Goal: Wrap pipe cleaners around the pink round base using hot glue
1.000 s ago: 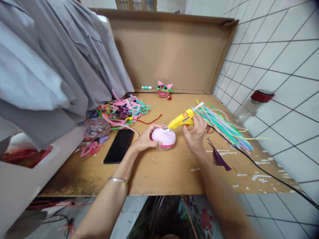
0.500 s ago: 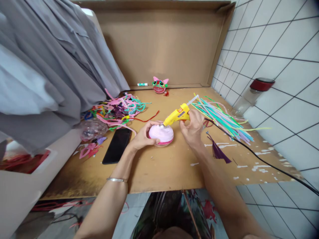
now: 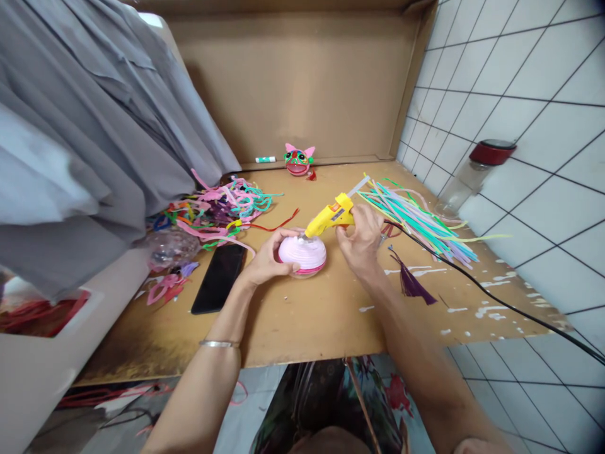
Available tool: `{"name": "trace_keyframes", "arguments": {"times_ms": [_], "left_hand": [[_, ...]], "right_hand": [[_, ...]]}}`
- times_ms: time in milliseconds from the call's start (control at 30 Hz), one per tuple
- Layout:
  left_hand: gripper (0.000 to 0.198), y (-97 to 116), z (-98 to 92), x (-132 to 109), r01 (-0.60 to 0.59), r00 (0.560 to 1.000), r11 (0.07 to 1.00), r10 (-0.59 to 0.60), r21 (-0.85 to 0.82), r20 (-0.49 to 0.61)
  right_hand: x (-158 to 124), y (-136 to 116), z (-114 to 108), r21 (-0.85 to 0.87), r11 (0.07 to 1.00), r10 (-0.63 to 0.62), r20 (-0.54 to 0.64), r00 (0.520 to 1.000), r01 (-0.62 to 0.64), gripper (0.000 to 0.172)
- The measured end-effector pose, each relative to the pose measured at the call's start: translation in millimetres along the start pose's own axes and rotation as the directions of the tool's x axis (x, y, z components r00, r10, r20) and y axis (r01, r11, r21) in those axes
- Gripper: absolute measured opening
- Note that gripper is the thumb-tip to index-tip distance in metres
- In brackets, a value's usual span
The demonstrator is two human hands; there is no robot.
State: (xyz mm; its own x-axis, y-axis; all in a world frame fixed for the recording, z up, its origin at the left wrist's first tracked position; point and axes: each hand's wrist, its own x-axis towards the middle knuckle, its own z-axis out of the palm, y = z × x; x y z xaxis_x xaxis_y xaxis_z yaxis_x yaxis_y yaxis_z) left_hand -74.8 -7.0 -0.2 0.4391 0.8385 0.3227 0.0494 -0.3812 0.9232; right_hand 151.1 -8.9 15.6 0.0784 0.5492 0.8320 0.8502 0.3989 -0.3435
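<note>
My left hand (image 3: 273,260) is closed around the left side of a round ball (image 3: 305,254), wrapped in pale pink ridged strands with a darker pink band low down. In my right hand (image 3: 362,238) is a yellow hot glue gun (image 3: 329,215), its clear glue stick poking out of the back. The gun's nozzle points down and left onto the top of the ball, beside my left fingertips. A black cord (image 3: 466,275) runs from the gun toward the right edge. Whether fresh glue is flowing is too small to tell.
Tangled pipe cleaners (image 3: 227,205) and a black phone (image 3: 218,279) lie left. Straight pipe cleaners (image 3: 416,221), a purple tassel (image 3: 413,284) and a red-lidded jar (image 3: 472,176) are right. A decorated animal head (image 3: 299,160) and a glue tube (image 3: 265,159) stand behind, before cardboard.
The whole view has shifted slightly. Both hands keep their grip on the ball and the glue gun, and the nozzle stays at the ball's top.
</note>
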Motion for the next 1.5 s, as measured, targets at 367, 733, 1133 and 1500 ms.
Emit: {"name": "trace_keyframes", "arguments": {"times_ms": [367, 733, 1133, 1500], "left_hand": [[0.065, -4.1, -1.0, -0.2, -0.015, 1.000, 0.999, 0.015, -0.033, 0.004], [0.065, -2.5, -1.2, 0.3, -0.022, 1.000, 1.000, 0.023, -0.009, 0.014], [0.064, -2.6, 0.2, 1.0, -0.033, 0.999, 0.999, 0.034, -0.023, 0.014], [0.063, 4.7, 0.4, -0.1, -0.014, 0.999, 1.000, 0.014, 0.013, 0.032]], "right_hand": [[1.1, 0.5, -2.0, 0.020, 1.000, -0.023, -0.006, 1.000, 0.023, 0.024], [2.7, 1.8, -3.4, -0.003, 0.999, -0.040, 0.014, 0.999, 0.040, 0.024], [2.7, 5.4, -3.1, -0.009, 0.997, -0.076, 0.004, 0.997, 0.076, 0.025], [3.7, 6.4, -1.7, 0.041, 0.997, -0.060, -0.049, 0.997, 0.062, 0.023]]}}
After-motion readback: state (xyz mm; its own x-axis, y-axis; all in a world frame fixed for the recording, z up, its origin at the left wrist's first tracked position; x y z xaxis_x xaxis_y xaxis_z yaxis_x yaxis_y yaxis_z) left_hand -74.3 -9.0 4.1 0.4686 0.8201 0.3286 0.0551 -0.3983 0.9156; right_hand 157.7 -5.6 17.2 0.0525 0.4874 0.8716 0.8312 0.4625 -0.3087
